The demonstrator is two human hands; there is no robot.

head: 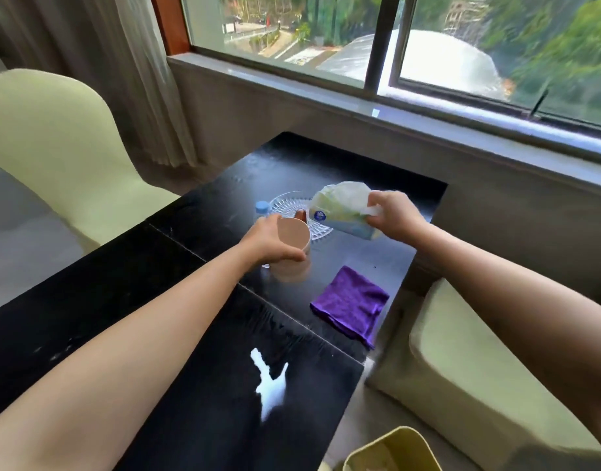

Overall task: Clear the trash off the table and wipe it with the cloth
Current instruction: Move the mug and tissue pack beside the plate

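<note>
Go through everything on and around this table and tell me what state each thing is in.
Left hand: gripping cup.
Cup: upright, held.
Right hand: holding tissue pack.
Tissue pack: lifted off table.
Purple cloth: folded, untouched.
White spill: unwiped.
Bottle: capped.
Bin: open.

Both forearms bare, no sleeves; left hand (272, 241) and right hand (396, 215) ungloved, no rings.

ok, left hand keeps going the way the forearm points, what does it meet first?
It already grips the tan cup. Straight on, the left hand would likely meet the clear glass plate just beyond, beside the bottle's blue cap. Depth is unclear from this one view.
</note>
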